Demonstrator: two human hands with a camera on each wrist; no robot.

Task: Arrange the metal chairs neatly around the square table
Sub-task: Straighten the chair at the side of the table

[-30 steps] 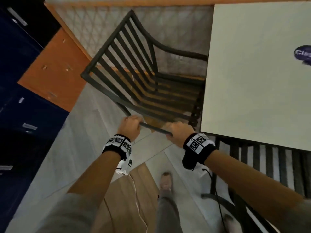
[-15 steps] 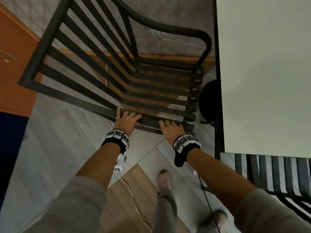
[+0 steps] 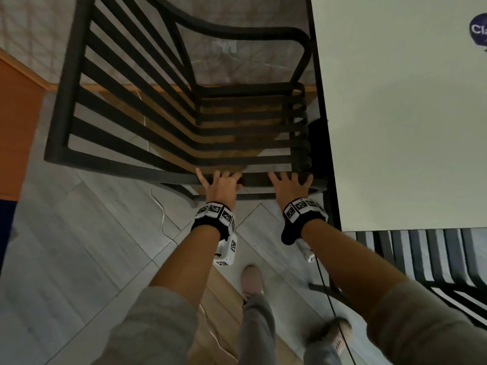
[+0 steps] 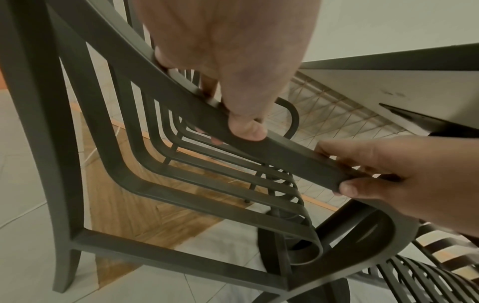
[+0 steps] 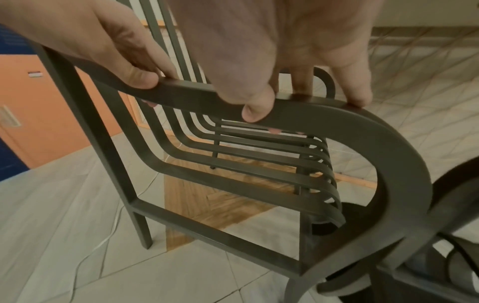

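A dark metal slatted chair (image 3: 184, 122) stands at the left edge of the white square table (image 3: 395, 127), its seat front close against the table's side. Both hands are on the chair's near armrest (image 4: 285, 151). My left hand (image 3: 220, 183) grips it at the middle, thumb on the near face and fingers over the top. My right hand (image 3: 290, 184) holds the same armrest (image 5: 194, 96) nearer its curved front end, fingers draped over and thumb against the side. A second slatted chair (image 3: 421, 254) is tucked at the table's near side.
An orange panel (image 3: 15, 122) and dark blue cabinets stand at the left. A thin white cable (image 3: 160, 214) runs over the grey tiled floor beside a wood inlay strip. The table's black base (image 3: 317, 143) sits just past the chair's front. My feet are below.
The chair has swung from an angled pose to square against the table's left edge and closer to it. Both hands stayed on the armrest, and their fingers have loosened from a tight fist grip.
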